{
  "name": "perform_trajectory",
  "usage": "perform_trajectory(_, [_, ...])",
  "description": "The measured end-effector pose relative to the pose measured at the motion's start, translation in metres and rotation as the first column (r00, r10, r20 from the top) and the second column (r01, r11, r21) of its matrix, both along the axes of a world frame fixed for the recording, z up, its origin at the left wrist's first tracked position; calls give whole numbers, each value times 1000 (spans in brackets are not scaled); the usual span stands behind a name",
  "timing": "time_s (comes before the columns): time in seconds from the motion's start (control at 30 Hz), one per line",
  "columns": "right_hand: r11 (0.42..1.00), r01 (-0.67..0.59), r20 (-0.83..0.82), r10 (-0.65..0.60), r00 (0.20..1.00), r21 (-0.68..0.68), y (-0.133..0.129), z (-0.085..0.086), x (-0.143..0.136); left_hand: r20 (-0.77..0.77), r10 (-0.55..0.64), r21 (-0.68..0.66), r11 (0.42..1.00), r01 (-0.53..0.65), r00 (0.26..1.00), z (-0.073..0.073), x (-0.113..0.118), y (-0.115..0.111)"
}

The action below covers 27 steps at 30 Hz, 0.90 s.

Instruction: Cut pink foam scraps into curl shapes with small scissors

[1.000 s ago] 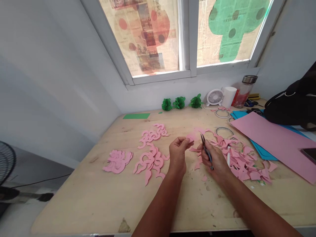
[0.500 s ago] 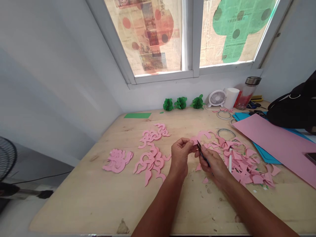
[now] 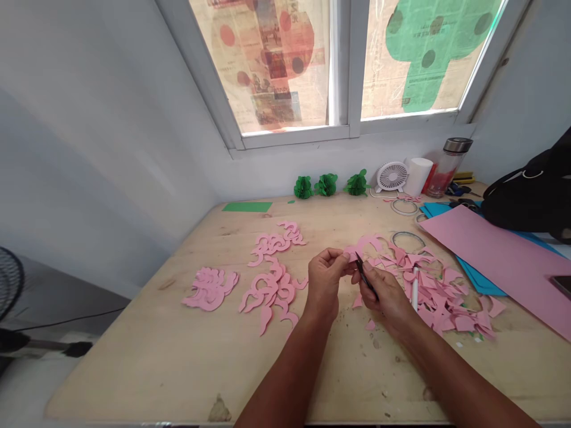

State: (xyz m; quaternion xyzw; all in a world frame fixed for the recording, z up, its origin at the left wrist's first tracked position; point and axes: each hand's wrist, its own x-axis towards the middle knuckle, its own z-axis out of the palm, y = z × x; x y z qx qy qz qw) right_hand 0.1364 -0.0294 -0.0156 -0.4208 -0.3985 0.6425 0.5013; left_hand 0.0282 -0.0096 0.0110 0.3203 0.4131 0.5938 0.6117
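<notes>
My left hand pinches a small piece of pink paper between thumb and fingers, above the table. In my right hand is a dark cutting tool, apparently a pair of scissors, its handles mostly hidden by my fingers. The pointed tip touches the pink piece. Left of my hands lie curled pink paper cutouts in loose groups, with a neater stack of cutouts farther left. Pink paper scraps are heaped beside my right hand, a white pen among them.
Pink sheets overlap blue sheets at the right, near a black bag. Along the wall stand green paper ornaments, a small white fan and a glass bottle. Tape rings lie behind the scraps.
The view has shifted very slightly. Both hands keep nearly the same pose, with the blade tip still at the pink piece.
</notes>
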Motion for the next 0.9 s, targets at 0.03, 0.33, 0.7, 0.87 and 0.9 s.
perform_trajectory(0.03, [1000, 0, 0, 0, 1000, 0, 0, 0, 0, -2, 0, 0, 1000, 0, 1000, 0, 0, 0])
perform_trajectory(0.33, [1000, 5, 9, -5, 1000, 0, -1, 0, 0, -4, -6, -1, 1000, 6, 1000, 4, 1, -1])
perform_trajectory(0.7, [1000, 10, 11, -10, 1000, 6, 0, -2, 0, -14, -6, -15, 1000, 5, 1000, 5, 1, -1])
perform_trajectory(0.87, [1000, 13, 24, -13, 1000, 2, 1, -2, 0, -2, -10, -13, 1000, 10, 1000, 4, 0, -1])
perform_trajectory(0.9, [1000, 14, 25, -13, 1000, -2, 0, -1, 0, 0, -11, -12, 1000, 11, 1000, 4, 0, -1])
